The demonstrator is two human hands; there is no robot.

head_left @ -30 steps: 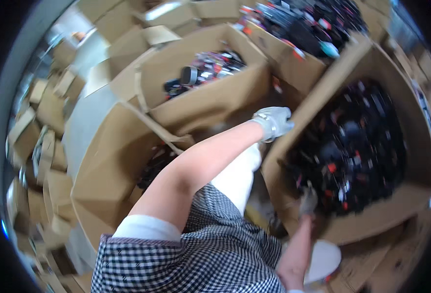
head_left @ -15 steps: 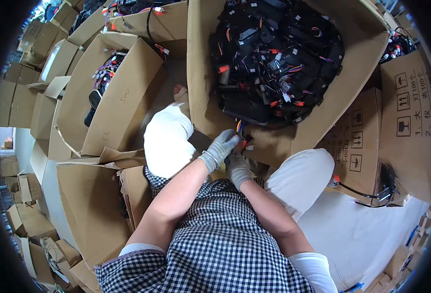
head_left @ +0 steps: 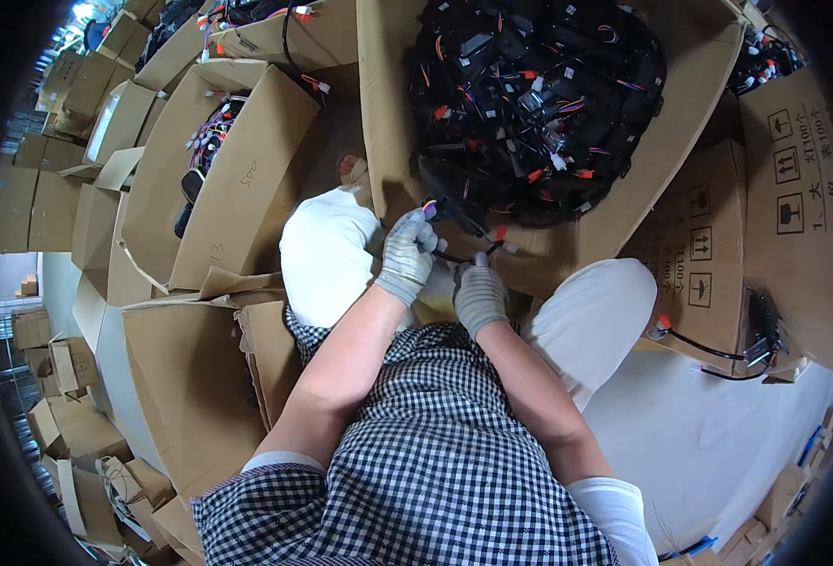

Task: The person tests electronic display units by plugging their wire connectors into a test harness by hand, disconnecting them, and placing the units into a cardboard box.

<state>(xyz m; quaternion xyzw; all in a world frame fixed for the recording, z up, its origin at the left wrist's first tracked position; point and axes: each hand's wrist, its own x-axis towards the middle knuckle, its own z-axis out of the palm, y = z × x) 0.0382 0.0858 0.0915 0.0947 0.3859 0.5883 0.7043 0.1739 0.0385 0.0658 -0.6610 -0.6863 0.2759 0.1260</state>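
Observation:
My left hand (head_left: 405, 253), in a pale work glove, is closed on a wiring harness; its coloured wires (head_left: 428, 207) poke out above the fingertips. My right hand (head_left: 479, 294), gloved too, pinches a black cable (head_left: 452, 258) that runs across from the left hand. Just past the right fingertips lies a cable end with a red-orange connector (head_left: 501, 233) and a white plug. Both hands are at the near wall of a large open carton (head_left: 614, 226). That carton holds a heap of black parts (head_left: 529, 113) with coloured wires and red and white plugs.
To the left stands an open carton (head_left: 247, 189) with wire bundles in it. An open-topped carton (head_left: 190, 377) is beside my left forearm. Printed cartons (head_left: 803, 255) stand at the right, with a black cable (head_left: 704, 347) hanging there. My white-trousered knees flank the hands.
My hands have moved apart, the left slightly up and left, the right rightward. A length of black cable now shows between them. The view has shifted a little.

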